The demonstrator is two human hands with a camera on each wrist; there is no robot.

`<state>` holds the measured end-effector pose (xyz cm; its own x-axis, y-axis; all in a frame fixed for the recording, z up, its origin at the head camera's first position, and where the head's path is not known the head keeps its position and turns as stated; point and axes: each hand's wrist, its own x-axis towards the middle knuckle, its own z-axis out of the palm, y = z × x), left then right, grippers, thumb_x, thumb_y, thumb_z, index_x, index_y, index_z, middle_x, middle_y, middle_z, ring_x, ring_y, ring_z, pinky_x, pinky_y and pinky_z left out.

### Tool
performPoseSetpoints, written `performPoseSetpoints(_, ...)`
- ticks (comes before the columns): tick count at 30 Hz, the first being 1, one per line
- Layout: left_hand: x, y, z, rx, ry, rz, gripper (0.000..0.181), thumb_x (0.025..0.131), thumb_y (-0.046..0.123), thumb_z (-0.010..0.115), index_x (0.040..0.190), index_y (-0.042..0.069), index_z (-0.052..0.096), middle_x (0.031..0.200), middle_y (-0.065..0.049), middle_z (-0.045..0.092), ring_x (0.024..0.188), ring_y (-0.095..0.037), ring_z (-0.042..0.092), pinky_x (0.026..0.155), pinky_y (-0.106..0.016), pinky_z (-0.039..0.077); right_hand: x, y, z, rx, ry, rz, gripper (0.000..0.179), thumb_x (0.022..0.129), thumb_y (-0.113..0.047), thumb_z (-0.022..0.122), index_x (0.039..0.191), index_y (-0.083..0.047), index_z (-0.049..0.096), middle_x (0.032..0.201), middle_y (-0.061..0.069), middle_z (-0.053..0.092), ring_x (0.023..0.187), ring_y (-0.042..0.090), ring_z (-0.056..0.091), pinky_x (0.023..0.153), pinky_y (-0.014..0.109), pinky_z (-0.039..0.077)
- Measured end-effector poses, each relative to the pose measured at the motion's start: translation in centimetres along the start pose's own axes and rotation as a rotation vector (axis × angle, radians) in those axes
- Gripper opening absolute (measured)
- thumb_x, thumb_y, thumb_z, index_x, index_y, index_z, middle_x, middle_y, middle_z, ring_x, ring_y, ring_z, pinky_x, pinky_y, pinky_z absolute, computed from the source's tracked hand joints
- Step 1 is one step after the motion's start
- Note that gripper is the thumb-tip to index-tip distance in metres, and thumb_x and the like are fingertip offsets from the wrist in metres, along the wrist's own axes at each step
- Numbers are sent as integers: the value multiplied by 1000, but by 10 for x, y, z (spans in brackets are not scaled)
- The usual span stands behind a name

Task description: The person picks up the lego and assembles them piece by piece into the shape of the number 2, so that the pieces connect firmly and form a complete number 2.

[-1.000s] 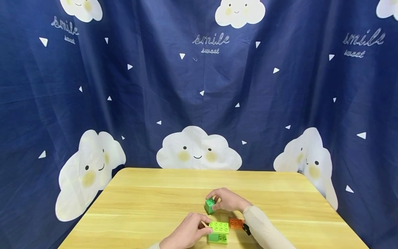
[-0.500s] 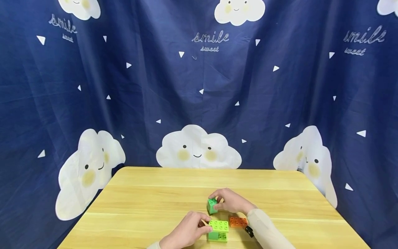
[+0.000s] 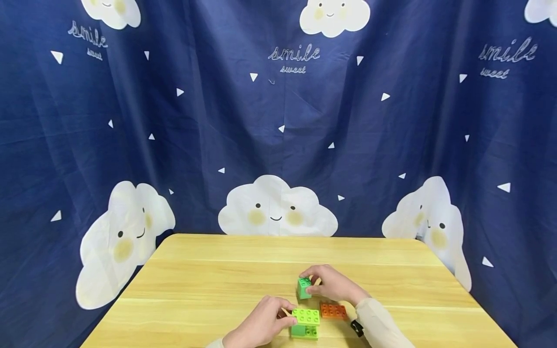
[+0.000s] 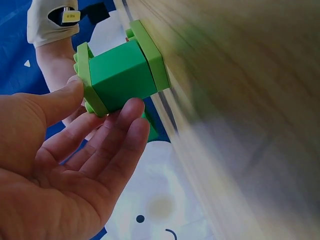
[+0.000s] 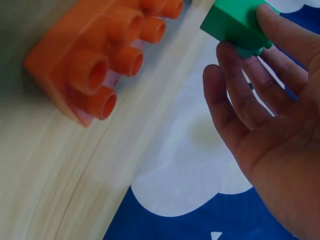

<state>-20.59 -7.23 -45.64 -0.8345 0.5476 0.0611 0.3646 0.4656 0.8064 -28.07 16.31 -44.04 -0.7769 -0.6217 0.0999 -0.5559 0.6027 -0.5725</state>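
My left hand (image 3: 263,321) pinches the left side of a small stack of toy building bricks. This stack has a lime-green studded plate (image 3: 306,316) on top, a green brick (image 4: 122,72) in the middle and another lime plate (image 4: 150,55) underneath. Just beyond it, my right hand (image 3: 332,284) grips a separate green brick (image 3: 303,289), studs up, between thumb and fingers. In the right wrist view that brick (image 5: 237,25) is partly hidden by the thumb. Between the right forearm and the stack lies an orange studded plate (image 3: 333,311) on the table.
The wooden table (image 3: 209,280) has its far edge against a dark blue curtain (image 3: 243,145) with white clouds printed on it. A black strap piece (image 3: 357,328) shows at the right sleeve (image 3: 383,325).
My right hand has shifted to the right with the green brick. More of the orange plate shows as the forearm uncovers it. The left hand and its stack stay practically in place.
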Motion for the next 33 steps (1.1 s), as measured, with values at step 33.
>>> performPoseSetpoints(33,-1,1,1,-1,-1,-9,26,89,23,72,110,7,73,98,5,73,73,-2,64,66,-21,54,-40,-10,-10,-24,67,2,44,94,-40,63,125,-10,64,116,-2,66,92,4,60,77,32,54)
